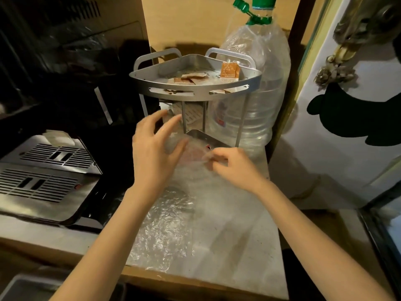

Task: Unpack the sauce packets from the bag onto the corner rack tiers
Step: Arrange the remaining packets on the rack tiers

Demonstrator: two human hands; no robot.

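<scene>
At frame centre the right hand [227, 164] pinches the clear bag [191, 155], sauce packets inside, just before the rack [195, 92]; the left hand [154, 146], fingers spread and empty, hovers nearer its lower shelf

A: Dim, warm yellow light overall. The corner rack [195, 83] is the brightest-lit thing, and it casts a dark shadow on the wall right behind it.

B: Left of the rack everything sinks into near black. Below it, glare breaks up on the crinkled clear bag [165, 224].

A: Both hands show motion blur, and the left hand [152, 148] is smeared at the fingertips. Straight lines bow toward the frame edges.
</scene>
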